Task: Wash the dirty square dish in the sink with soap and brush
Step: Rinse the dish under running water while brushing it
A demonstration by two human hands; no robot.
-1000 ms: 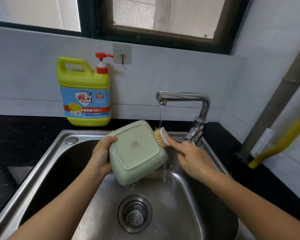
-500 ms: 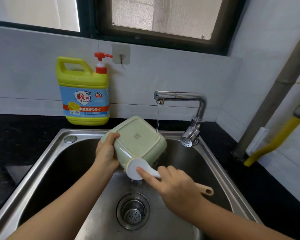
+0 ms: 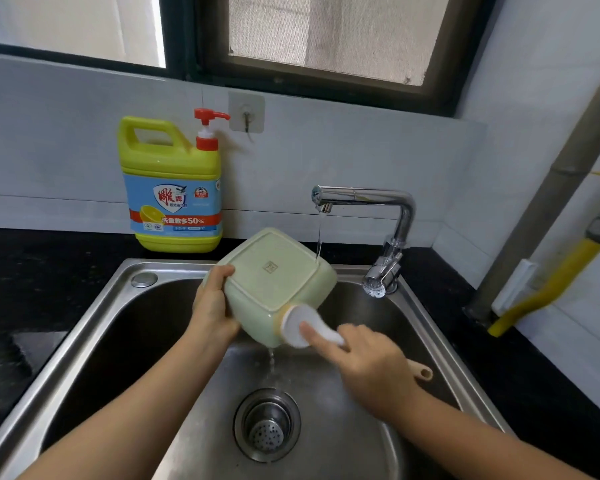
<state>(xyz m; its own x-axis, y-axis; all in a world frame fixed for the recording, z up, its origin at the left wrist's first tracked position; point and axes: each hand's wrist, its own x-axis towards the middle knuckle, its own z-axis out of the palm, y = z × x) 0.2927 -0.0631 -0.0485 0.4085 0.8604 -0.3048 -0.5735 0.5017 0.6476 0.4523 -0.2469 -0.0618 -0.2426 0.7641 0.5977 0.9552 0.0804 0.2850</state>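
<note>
Soap jug (image 3: 172, 188) (label reads 50%), left fingers (image 3: 222, 274) gripping green dish (image 3: 274, 275), right fingers (image 3: 315, 337) curled round brush (image 3: 291, 322)

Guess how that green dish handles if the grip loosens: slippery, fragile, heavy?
Probably slippery: the dish is glossy, with tap water running over it and dripping off its lower corner. Likely rigid and heavyish; it looks like thick glazed ceramic. Could chip if dropped: only the left hand grips it, tilted above the steel sink.
</note>
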